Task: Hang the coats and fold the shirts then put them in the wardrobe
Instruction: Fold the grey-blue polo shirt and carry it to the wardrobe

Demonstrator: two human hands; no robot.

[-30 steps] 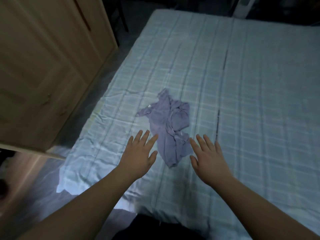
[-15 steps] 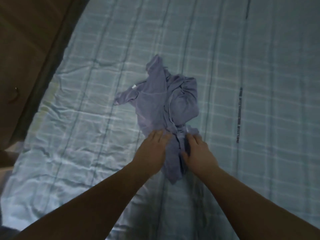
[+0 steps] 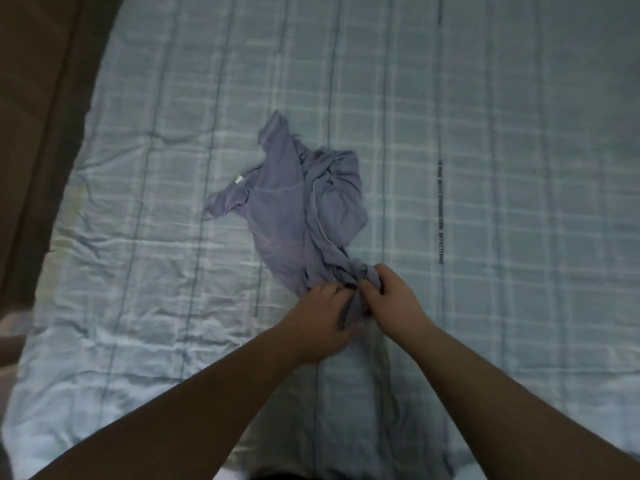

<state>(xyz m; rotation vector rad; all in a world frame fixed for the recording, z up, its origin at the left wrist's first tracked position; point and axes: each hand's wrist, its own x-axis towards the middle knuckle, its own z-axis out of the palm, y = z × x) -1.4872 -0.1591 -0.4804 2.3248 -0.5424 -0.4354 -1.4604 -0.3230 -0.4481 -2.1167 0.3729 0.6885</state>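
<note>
Both hands, left (image 3: pixel 320 318) and right (image 3: pixel 393 301), pinch the crumpled shirt (image 3: pixel 304 209) at its near end on the bed (image 3: pixel 519 133), each grip bunching cloth, probably to shake it flat for folding

- The head view looked steeply down from above the bed (image 3: pixel 485 98), close over both forearms.
- It faced forward across the checked sheet.

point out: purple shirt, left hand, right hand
purple shirt (image 3: pixel 298 202): head view, flat middle of the crumpled fabric.
left hand (image 3: pixel 320 315): head view, back of the hand, gripping the shirt's near end.
right hand (image 3: pixel 393 299): head view, back of the hand, likewise gripping.
</note>
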